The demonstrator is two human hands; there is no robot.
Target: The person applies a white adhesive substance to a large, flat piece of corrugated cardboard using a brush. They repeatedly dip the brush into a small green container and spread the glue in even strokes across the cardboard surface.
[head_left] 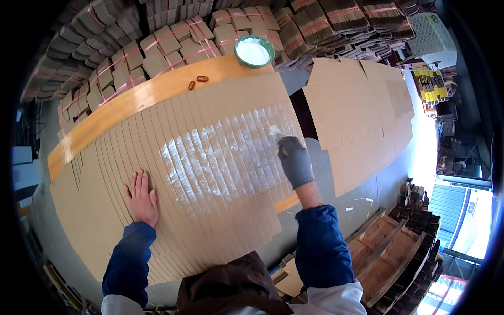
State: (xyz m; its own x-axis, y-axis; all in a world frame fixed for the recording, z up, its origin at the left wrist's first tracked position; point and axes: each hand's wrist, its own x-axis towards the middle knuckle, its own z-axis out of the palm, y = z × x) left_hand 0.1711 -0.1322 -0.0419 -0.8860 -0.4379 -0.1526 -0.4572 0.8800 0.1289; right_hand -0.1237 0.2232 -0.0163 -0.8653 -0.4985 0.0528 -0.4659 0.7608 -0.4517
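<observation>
Flat cardboard sheets (210, 231) lie fanned out in front of me, overlapping so that only narrow strips of most of them show. A wet, shiny whitish paste (210, 157) coats the middle and right of these strips. In a grey glove, my right hand (295, 161) is closed round a brush with a whitish tip (275, 132), which meets the pasted strips near their right end. My bare left hand (142, 198) rests flat on the sheets further left, fingers stretched out. At the far edge of the wooden table (157, 86) stands a green bowl (254, 52) of white paste.
Two small reddish-brown oval things (202, 79) lie on the table's far strip. More cardboard sheets (362, 115) are laid out to the right, past a dark gap. Strapped cardboard bundles (163, 50) are piled behind the table. A wooden pallet (380, 252) sits at the lower right.
</observation>
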